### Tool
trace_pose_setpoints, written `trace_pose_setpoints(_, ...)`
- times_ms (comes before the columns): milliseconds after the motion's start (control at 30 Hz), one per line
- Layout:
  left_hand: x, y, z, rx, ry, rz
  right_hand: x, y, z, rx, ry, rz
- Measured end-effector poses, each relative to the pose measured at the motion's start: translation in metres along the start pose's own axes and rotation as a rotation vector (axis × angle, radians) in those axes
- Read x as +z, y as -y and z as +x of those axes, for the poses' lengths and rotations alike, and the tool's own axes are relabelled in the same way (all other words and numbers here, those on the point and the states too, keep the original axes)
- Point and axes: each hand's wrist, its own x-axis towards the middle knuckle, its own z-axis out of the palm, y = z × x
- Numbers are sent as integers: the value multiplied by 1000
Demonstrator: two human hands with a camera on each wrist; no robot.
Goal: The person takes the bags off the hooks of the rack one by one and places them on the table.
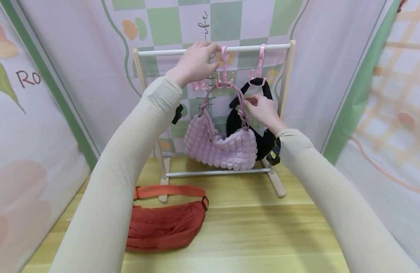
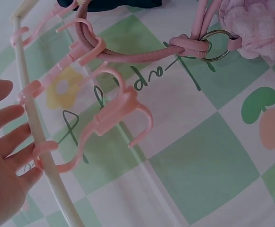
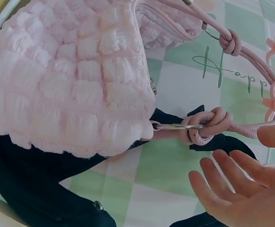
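Note:
A pink puffy quilted handbag (image 1: 221,149) hangs by its knotted cord handle (image 3: 210,125) from the middle pink hook (image 1: 225,62) on the rack's white rod (image 1: 158,52). My left hand (image 1: 197,60) is over the rod with fingers spread; in the left wrist view its fingertips are right at the rod, beside an empty pink hook (image 2: 113,113). My right hand (image 1: 262,110) is by the handle's right side, its fingers loosely extended below the knot in the right wrist view. Behind the handbag, a black bag (image 1: 264,144) hangs from the right pink hook (image 1: 261,62).
A red waist bag (image 1: 165,223) with an orange strap (image 1: 172,190) lies on the wooden table (image 1: 250,227) in front of the rack's left foot. The rack has wooden side posts (image 1: 287,81) and a low crossbar (image 1: 216,173). Printed cloth (image 1: 257,22) hangs close behind.

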Motion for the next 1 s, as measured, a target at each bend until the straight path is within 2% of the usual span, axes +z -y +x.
trace_pose_setpoints(167,0,0,0,-4,7,4,1,2,2,27,68,70)
trace_pose_setpoints(333,0,0,-1,-3,11,2,4,2,4,31,99,95)
trace_pose_setpoints(700,3,1,-1,2,6,1,7,-1,4,-1,78,71)
trace_pose_setpoints(1000,3,2,-1,6,-1,9,7,-3,5,18,82,137)
